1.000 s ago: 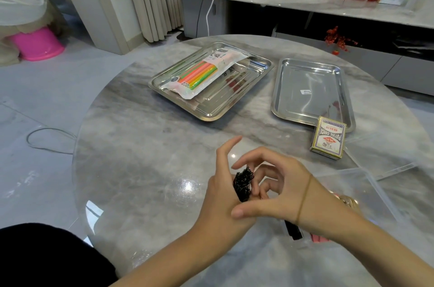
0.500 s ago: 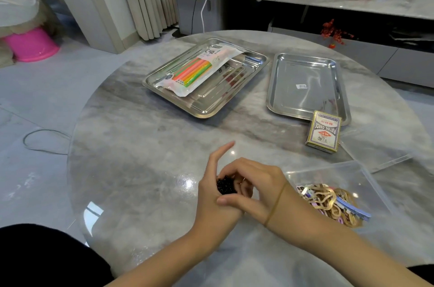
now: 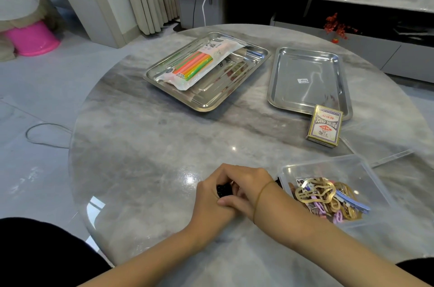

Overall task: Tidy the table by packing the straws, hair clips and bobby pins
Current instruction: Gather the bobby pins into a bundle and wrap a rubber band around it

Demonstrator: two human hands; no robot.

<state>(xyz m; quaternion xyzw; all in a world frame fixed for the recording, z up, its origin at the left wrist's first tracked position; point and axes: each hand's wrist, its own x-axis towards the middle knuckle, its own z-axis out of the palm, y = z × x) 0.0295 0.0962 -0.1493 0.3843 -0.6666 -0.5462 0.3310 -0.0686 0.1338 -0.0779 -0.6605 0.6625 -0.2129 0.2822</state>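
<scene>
Gripping a black bunch of pins (image 3: 224, 189) in the left hand (image 3: 211, 197), with fingers curled round it; pinching the same bunch from above with the right hand (image 3: 249, 181), probably to square the ends and stop strays slipping out. Hard to tell how firmly the right fingers close, being partly hidden. Working low over the table (image 3: 141, 146), just beside the box (image 3: 328, 159), presumably to keep the drop short. Inside that box already: a tangle of clips (image 3: 326, 195), so likely meant for the pins too. Not yet dealt with: straws (image 3: 195, 65), sealed in their pack, lying in the far tray (image 3: 204, 108). Next to it, a second tray (image 3: 305, 68), with a deck (image 3: 325, 126) at its near corner.
</scene>
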